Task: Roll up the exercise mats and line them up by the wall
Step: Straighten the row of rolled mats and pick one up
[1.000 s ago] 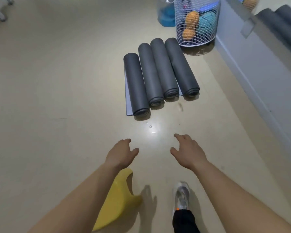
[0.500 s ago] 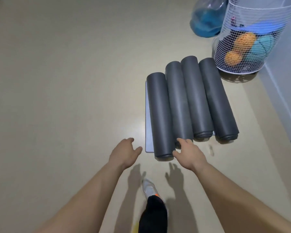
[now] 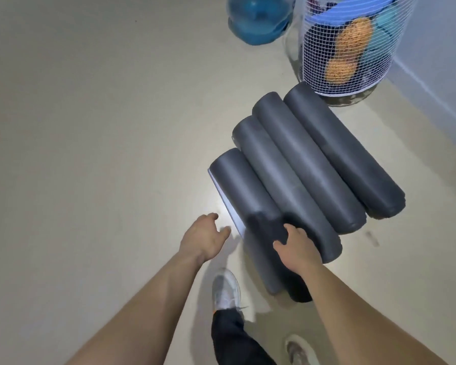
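Observation:
Several dark grey rolled mats lie side by side on the beige floor, slanting away toward the upper left. The leftmost roll (image 3: 237, 185) is nearest to me, and a pale loose flap (image 3: 227, 205) shows along its left side. My right hand (image 3: 295, 247) grips the near end of this roll, fingers curled into the groove beside the second roll (image 3: 277, 177). My left hand (image 3: 203, 238) hovers open just left of the flap, touching nothing. Two more rolls (image 3: 304, 164) (image 3: 342, 151) lie farther right.
A white mesh basket (image 3: 353, 83) with orange and teal items stands behind the rolls, by the pale wall (image 3: 440, 54). A blue water jug (image 3: 258, 22) lies left of it. My shoes (image 3: 225, 288) (image 3: 298, 349) are on the floor below my hands.
I have stepped closer to the rolls, which now fill more of the view. My right hand moved from the roll's end onto its top and closed on it; my left stays open.

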`<state>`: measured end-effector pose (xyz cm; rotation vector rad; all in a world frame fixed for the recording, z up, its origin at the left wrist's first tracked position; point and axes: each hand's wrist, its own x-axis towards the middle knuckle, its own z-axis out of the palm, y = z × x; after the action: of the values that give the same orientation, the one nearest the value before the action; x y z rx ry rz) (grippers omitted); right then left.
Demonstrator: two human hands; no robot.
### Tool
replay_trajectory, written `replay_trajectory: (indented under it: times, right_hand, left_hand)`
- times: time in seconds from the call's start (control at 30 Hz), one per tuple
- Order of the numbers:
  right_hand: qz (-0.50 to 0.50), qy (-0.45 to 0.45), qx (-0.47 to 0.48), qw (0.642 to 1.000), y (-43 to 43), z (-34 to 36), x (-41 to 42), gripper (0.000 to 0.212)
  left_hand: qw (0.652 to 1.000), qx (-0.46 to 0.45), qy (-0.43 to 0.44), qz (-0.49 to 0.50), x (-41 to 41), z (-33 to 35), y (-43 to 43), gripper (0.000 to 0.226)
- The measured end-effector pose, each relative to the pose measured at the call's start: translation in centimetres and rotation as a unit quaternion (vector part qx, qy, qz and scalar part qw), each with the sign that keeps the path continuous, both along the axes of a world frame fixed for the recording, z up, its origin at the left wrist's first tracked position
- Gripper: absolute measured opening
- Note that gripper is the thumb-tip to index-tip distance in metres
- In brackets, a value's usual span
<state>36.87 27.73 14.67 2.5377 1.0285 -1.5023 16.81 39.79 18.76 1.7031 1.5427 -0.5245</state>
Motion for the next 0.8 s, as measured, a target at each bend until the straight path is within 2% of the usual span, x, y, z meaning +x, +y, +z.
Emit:
replay_trajectory:
  times: [0.1, 0.2, 0.37, 0.5, 0.63, 0.7, 0.8]
  right_hand:
    - [-0.096, 0.005, -0.022, 0.995, 2.1, -3.7, -0.4, 0.067]
    - [-0.169, -0.011, -0.034, 0.985, 1.3, -7.5, -0.7, 0.069]
    - [-0.325, -0.059, -0.101, 0.938, -4.3, -13.8, -0.9, 0.074]
    - [-0.479, -0.109, -0.125, 0.862, -8.5, -19.2, -2.5, 0.076]
    - [-0.619, -0.156, -0.099, 0.763, -11.2, -24.0, -4.4, 0.073]
    - [-0.676, -0.164, -0.063, 0.716, -11.9, -26.0, -5.6, 0.073]
    - [-0.714, -0.239, 0.054, 0.656, -12.2, -29.1, -7.4, 0.079]
  left_hand:
    - [0.998, 0.006, 0.013, -0.064, 0.5, -3.9, 6.0, 0.059]
    - [0.997, 0.008, 0.026, -0.073, 1.4, -7.8, 10.0, 0.064]
    - [0.983, 0.067, 0.02, -0.167, 4.8, -14.5, 13.3, 0.074]
    - [0.955, 0.163, 0.022, -0.248, 8.1, -21.2, 15.0, 0.096]
    - [0.963, 0.181, 0.021, -0.2, 8.8, -28.0, 16.8, 0.097]
    - [0.959, 0.209, -0.008, -0.192, 8.2, -30.0, 17.3, 0.098]
    - [0.957, 0.242, -0.079, -0.137, 7.8, -32.1, 19.1, 0.103]
